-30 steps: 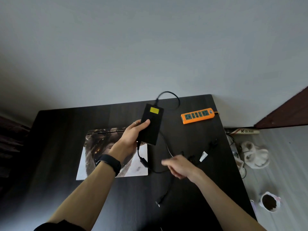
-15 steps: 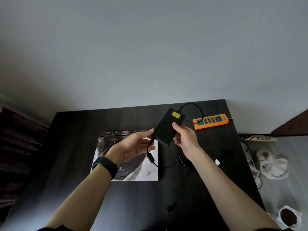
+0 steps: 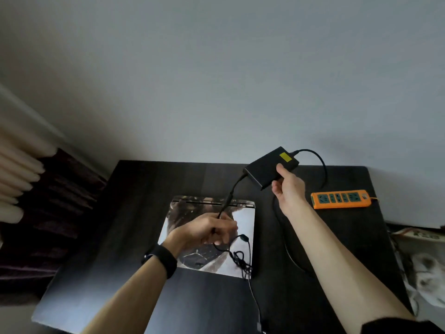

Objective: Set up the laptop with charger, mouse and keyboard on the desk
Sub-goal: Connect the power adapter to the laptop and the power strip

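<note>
A closed laptop [image 3: 243, 220] with a printed picture on its lid lies flat in the middle of the black desk [image 3: 134, 213]. My right hand [image 3: 287, 189] grips the black charger brick [image 3: 267, 166], which has a yellow label, and holds it raised above the desk's far side. Its thin cable [image 3: 230, 200] runs down to my left hand [image 3: 209, 231], which pinches it over the laptop lid. A tangled bunch of the cable [image 3: 240, 259] lies on the lid's near right corner. No mouse or keyboard is in view.
An orange power strip [image 3: 342, 199] lies at the desk's far right, near the wall. The charger's thicker cord [image 3: 317, 160] loops from the brick towards it. Right of the desk, white slippers [image 3: 426, 268] lie on the floor. Dark fabric [image 3: 48, 213] is at the left.
The charger brick passed from my left hand to my right, which carried it up and to the right. My left hand slid down onto the thin cable over the laptop.
</note>
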Demonstrator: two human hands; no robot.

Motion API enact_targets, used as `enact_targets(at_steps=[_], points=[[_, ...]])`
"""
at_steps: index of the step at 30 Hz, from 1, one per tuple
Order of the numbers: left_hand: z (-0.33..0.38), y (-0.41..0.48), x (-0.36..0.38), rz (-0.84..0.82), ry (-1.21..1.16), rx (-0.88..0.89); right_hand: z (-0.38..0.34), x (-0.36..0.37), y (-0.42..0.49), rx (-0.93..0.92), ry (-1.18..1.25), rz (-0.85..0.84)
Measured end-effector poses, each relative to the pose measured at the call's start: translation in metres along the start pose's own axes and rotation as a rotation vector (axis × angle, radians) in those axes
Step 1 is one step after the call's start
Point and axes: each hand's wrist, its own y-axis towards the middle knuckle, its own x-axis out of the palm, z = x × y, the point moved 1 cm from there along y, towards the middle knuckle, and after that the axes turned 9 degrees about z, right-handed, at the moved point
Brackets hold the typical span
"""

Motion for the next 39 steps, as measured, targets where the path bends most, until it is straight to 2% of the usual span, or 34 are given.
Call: enact_targets(at_steps=[4, 9, 11, 15, 17, 21, 23, 25, 28, 31, 34, 37, 39], points=[[0.001, -0.012, -0.03, 0.07, 0.143, -0.101, 0.003, -0.013, 0.031, 0.003, -0.003, 0.174], [0.027, -0.007, -0.071, 0.274, 0.361, 0.011, 0.026, -0.005, 0.052, 0.015, 0.011, 0.288], [0.042, 0.006, -0.083, 0.338, 0.371, 0.075, 0.03, 0.008, 0.057, 0.042, 0.064, 0.308], [0.067, 0.047, -0.098, 0.443, 0.606, 0.078, 0.041, 0.036, 0.079, 0.137, 0.156, 0.273], [0.074, 0.071, -0.109, 0.439, 0.526, 0.106, 0.053, 0.048, 0.097, 0.183, 0.187, 0.255], [0.074, 0.13, -0.126, 0.404, -0.01, 0.132, 0.079, 0.069, 0.139, 0.168, 0.192, 0.218], [0.065, 0.16, -0.127, 0.378, -0.186, 0.116, 0.092, 0.077, 0.161, 0.157, 0.198, 0.249], [0.053, 0.185, -0.127, 0.332, -0.265, 0.094, 0.101, 0.081, 0.174, 0.19, 0.243, 0.304], [0.022, 0.215, -0.125, 0.237, -0.252, 0.065, 0.112, 0.084, 0.198, 0.181, 0.252, 0.348], [-0.002, 0.236, -0.121, 0.218, -0.195, 0.111, 0.116, 0.078, 0.211, 0.099, 0.092, 0.392], [-0.011, 0.254, -0.125, 0.258, 0.007, 0.219, 0.119, 0.071, 0.214, -0.007, -0.144, 0.448], [-0.02, 0.266, -0.127, 0.268, 0.124, 0.273, 0.134, 0.078, 0.188, -0.025, -0.393, 0.267], [-0.026, 0.273, -0.131, 0.255, 0.183, 0.265, 0.15, 0.089, 0.165, -0.131, -0.592, 0.116]])
